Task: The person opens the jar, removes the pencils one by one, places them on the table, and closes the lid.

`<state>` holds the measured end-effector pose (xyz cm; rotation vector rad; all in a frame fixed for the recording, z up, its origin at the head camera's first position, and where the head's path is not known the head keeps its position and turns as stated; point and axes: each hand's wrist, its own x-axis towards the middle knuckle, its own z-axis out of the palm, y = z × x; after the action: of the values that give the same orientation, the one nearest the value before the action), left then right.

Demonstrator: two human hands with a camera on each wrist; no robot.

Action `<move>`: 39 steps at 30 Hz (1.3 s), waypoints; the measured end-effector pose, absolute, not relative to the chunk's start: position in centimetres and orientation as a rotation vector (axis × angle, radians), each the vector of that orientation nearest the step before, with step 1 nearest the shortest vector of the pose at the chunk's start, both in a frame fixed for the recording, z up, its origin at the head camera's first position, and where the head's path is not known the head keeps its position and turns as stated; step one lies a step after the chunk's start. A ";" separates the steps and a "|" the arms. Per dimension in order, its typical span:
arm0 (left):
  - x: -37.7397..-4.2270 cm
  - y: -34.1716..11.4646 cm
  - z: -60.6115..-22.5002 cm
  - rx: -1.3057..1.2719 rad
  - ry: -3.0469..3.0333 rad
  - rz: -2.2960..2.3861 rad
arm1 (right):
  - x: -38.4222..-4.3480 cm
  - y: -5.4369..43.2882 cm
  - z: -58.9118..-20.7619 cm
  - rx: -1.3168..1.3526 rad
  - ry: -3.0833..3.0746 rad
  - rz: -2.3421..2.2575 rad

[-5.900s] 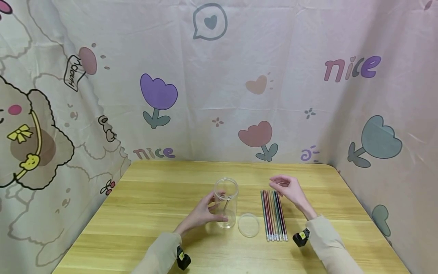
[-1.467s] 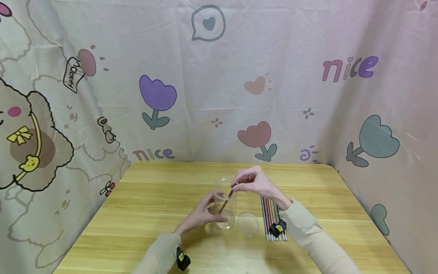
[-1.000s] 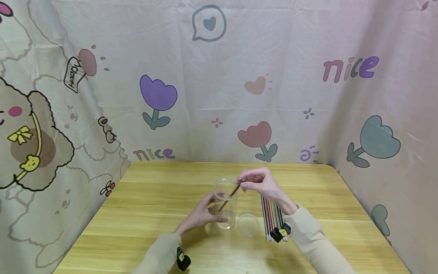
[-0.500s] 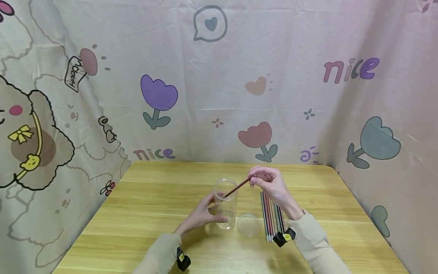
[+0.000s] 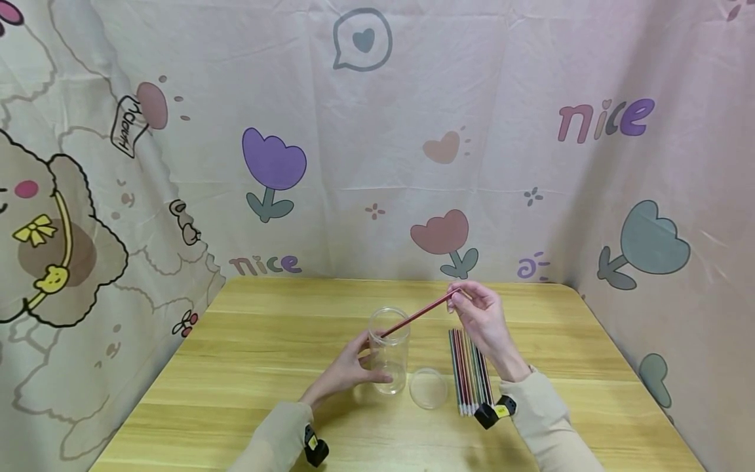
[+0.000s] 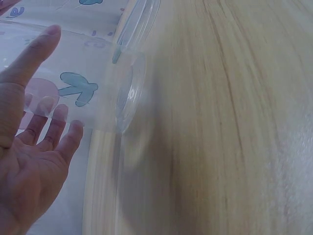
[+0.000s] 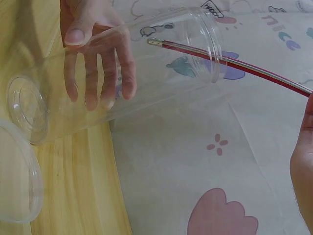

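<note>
A clear plastic jar [image 5: 401,359] stands upright on the table, and my left hand [image 5: 345,367] holds it from the left, thumb in front and fingers behind. My right hand [image 5: 485,322], up to the right of the jar, pinches one end of a red pencil [image 5: 420,313]. The pencil slants down through the jar's mouth; in the right wrist view its metal-tipped end [image 7: 155,42] is inside the jar near the top. Through the jar wall, the left fingers [image 7: 93,81] show in that view. Below my right hand lies a row of several coloured pencils [image 5: 466,373].
A round clear lid [image 5: 428,389] lies flat between the jar and the pencil row. The wooden table [image 5: 265,328] ends at a patterned cloth backdrop [image 5: 354,151]. Dark wrist cameras [image 5: 492,413] sit by the sleeves.
My right hand was over the pencil row, then at the jar's mouth gripping the pencil inside. Since then it has risen rightward, drawing most of the pencil out at a slant. The left hand stays put.
</note>
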<state>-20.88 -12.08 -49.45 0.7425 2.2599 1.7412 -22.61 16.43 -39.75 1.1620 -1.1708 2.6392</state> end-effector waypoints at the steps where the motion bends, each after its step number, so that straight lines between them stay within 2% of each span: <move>1: -20.9 -12.1 -49.4 0.743 2.258 1.741 | -22.6 16.5 -39.7 1.152 -1.143 2.654; 17: -20.8 -12.0 -49.2 0.732 2.294 1.730 | -22.6 18.4 -38.8 0.947 -0.765 2.816; 39: -20.9 -12.0 -49.2 0.756 2.300 1.721 | -22.9 22.2 -39.6 0.786 -0.731 2.764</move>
<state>-20.90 -12.04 -49.24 0.7558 2.2999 1.7213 -22.91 22.15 -39.58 0.7864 -0.7307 2.7635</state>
